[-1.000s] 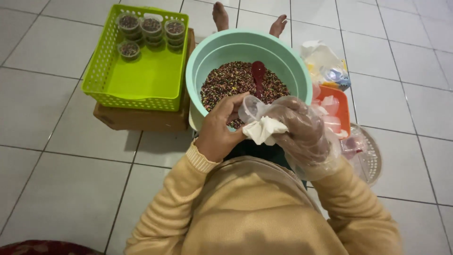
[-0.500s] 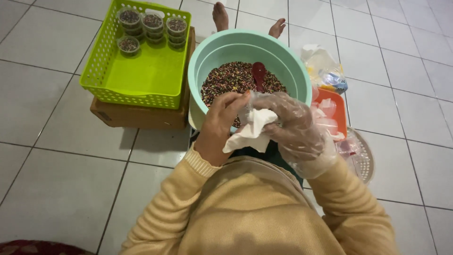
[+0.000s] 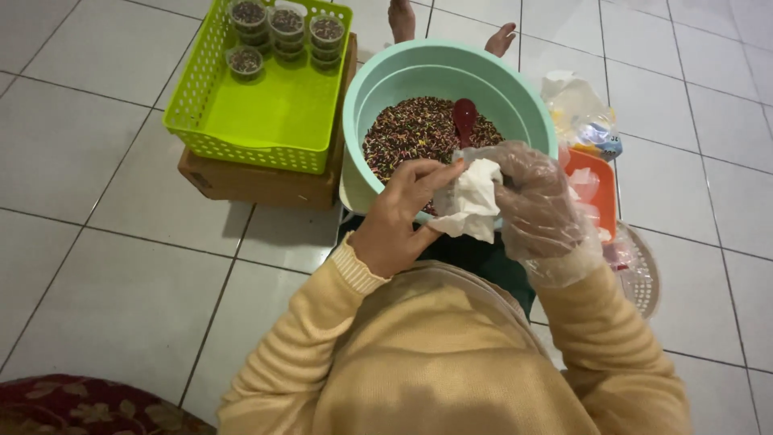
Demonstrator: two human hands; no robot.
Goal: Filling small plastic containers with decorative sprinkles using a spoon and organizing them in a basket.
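Two hands meet over the lap: the bare left hand (image 3: pixel 394 221) pinches a white tissue (image 3: pixel 471 208), and the gloved right hand (image 3: pixel 535 205) closes its grip on the same tissue, which lies between both. Beyond, the teal bowl (image 3: pixel 378 105) remains full of mixed seeds with a red spoon (image 3: pixel 465 118). Farther off, the green basket (image 3: pixel 266 105) holds several filled cups (image 3: pixel 282 28) and is mostly bare.

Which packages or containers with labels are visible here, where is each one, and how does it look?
Clear plastic bag: right of the mint bowl, crumpled, with blue print.
Small lidded cups: far end of the green basket, round, clear, dark filling.
Cardboard box: under the basket, brown.
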